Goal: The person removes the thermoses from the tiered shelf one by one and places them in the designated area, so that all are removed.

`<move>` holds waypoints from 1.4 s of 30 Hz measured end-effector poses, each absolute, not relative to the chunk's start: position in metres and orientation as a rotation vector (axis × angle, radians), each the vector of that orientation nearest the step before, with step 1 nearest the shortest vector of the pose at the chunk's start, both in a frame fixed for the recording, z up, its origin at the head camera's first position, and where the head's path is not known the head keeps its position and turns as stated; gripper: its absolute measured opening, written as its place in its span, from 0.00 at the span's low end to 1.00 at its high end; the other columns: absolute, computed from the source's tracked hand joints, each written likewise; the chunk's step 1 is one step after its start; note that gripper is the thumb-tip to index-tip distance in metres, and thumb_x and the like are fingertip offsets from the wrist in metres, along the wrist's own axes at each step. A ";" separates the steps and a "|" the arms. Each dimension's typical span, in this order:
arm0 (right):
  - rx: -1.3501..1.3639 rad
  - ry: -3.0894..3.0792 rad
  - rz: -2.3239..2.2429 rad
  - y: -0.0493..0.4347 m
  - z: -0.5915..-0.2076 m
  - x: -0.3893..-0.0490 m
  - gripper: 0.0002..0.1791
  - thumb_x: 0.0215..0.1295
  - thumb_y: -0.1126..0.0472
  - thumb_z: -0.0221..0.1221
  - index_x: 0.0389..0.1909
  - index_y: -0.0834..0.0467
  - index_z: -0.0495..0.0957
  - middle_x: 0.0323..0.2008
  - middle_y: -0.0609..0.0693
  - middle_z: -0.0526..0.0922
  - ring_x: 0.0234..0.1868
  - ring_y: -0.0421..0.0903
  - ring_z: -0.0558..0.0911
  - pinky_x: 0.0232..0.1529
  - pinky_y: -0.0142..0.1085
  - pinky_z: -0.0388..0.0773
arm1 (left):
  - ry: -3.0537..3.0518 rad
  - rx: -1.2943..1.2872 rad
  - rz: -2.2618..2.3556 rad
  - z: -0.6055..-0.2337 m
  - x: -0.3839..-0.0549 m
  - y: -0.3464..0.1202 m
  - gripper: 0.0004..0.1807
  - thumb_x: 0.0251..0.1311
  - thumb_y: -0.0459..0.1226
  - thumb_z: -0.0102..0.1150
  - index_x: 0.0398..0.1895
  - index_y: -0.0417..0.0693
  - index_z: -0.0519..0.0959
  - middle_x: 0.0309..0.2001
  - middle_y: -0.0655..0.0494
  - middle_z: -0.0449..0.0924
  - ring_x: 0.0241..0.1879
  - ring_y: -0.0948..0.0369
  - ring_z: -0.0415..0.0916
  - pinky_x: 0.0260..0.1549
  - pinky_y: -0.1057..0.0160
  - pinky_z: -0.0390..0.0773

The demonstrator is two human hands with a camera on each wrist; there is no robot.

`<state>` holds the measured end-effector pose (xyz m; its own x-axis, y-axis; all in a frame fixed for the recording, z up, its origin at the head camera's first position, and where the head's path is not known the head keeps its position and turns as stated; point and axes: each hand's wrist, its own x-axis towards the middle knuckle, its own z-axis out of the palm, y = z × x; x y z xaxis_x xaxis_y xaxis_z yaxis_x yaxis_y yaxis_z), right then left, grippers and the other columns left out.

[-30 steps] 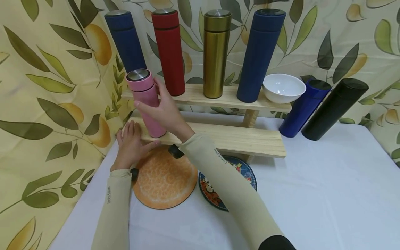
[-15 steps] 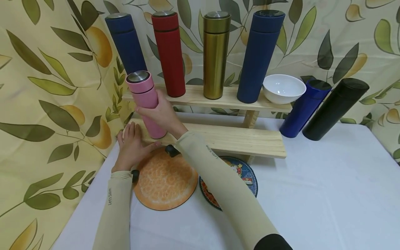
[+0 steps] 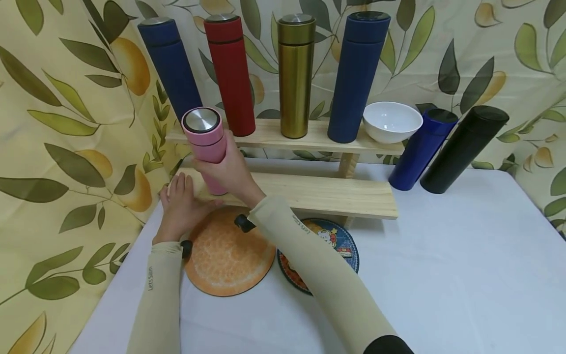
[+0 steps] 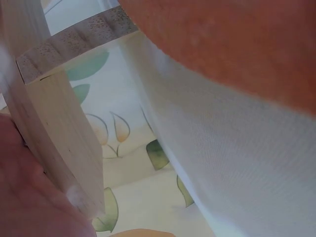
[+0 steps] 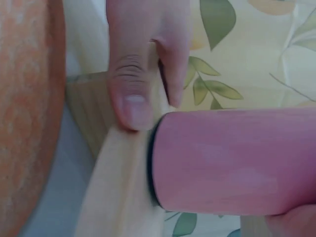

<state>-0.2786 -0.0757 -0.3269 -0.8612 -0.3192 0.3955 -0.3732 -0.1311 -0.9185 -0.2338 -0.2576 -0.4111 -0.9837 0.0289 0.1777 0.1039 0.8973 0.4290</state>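
Observation:
My right hand (image 3: 232, 169) grips a pink thermos bottle (image 3: 211, 147) with a steel-topped lid. The bottle stands over the left part of the lower shelf of a wooden two-tier rack (image 3: 318, 194), its lid leaning toward me. In the right wrist view, the base of the pink bottle (image 5: 222, 163) is at the shelf board; whether it fully touches is unclear. My left hand (image 3: 183, 209) holds the left end of that lower shelf, thumb at its front edge and fingers over the far side. Close in the left wrist view is the rack's wooden end (image 4: 64, 143).
Along the upper shelf stand a blue bottle (image 3: 172, 69), a red bottle (image 3: 231, 78), a gold bottle (image 3: 295, 78), another blue bottle (image 3: 358, 78) and a white bowl (image 3: 391, 123). Bright blue (image 3: 422, 150) and black (image 3: 464, 150) bottles lean at right. An orange round mat (image 3: 230, 255) and patterned mat (image 3: 347, 250) lie in front.
The pink bottle's lid has tipped toward me and slightly right, showing more of its top. My left hand keeps its place on the shelf end. The head view has shifted slightly.

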 end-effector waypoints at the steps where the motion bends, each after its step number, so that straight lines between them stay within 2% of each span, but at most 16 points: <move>1: 0.804 -2.029 2.197 -0.074 -0.328 -0.277 0.40 0.63 0.66 0.74 0.71 0.57 0.63 0.61 0.51 0.77 0.57 0.44 0.79 0.61 0.36 0.76 | -2.893 -0.104 -0.672 -0.411 -0.232 -0.258 0.69 0.61 0.69 0.67 0.83 0.26 0.49 0.82 0.24 0.43 0.82 0.33 0.38 0.72 0.28 0.30; 10: 0.730 -1.880 2.156 -0.050 -0.334 -0.270 0.41 0.60 0.69 0.75 0.71 0.60 0.65 0.61 0.54 0.79 0.58 0.45 0.80 0.64 0.36 0.74 | -2.907 -0.137 -0.669 -0.413 -0.229 -0.260 0.70 0.63 0.71 0.63 0.83 0.25 0.44 0.83 0.24 0.39 0.82 0.33 0.36 0.73 0.29 0.28; 20: 0.846 -1.654 2.164 -0.008 -0.313 -0.261 0.41 0.58 0.73 0.71 0.72 0.64 0.63 0.58 0.58 0.77 0.55 0.49 0.80 0.61 0.44 0.77 | -2.905 -0.151 -0.671 -0.412 -0.226 -0.260 0.70 0.63 0.70 0.64 0.83 0.23 0.45 0.83 0.23 0.38 0.82 0.32 0.36 0.72 0.28 0.29; 26: 0.777 -1.617 2.167 0.020 -0.304 -0.253 0.37 0.58 0.71 0.71 0.68 0.62 0.67 0.54 0.56 0.79 0.52 0.54 0.82 0.57 0.50 0.81 | -2.900 -0.160 -0.685 -0.414 -0.227 -0.260 0.70 0.63 0.70 0.64 0.83 0.23 0.44 0.83 0.23 0.37 0.82 0.32 0.34 0.72 0.28 0.28; 32: 0.683 -1.673 2.121 0.052 -0.300 -0.248 0.36 0.59 0.64 0.73 0.67 0.59 0.69 0.52 0.56 0.80 0.50 0.55 0.83 0.51 0.50 0.83 | -2.883 -0.183 -0.708 -0.413 -0.228 -0.258 0.69 0.64 0.68 0.66 0.82 0.23 0.44 0.82 0.23 0.37 0.82 0.31 0.34 0.72 0.28 0.28; 42: 0.561 -1.747 1.964 0.105 -0.296 -0.240 0.40 0.57 0.61 0.74 0.69 0.58 0.67 0.54 0.53 0.80 0.53 0.54 0.81 0.54 0.49 0.81 | -2.876 -0.198 -0.692 -0.412 -0.229 -0.256 0.69 0.63 0.68 0.66 0.83 0.24 0.44 0.82 0.23 0.38 0.82 0.31 0.35 0.71 0.27 0.29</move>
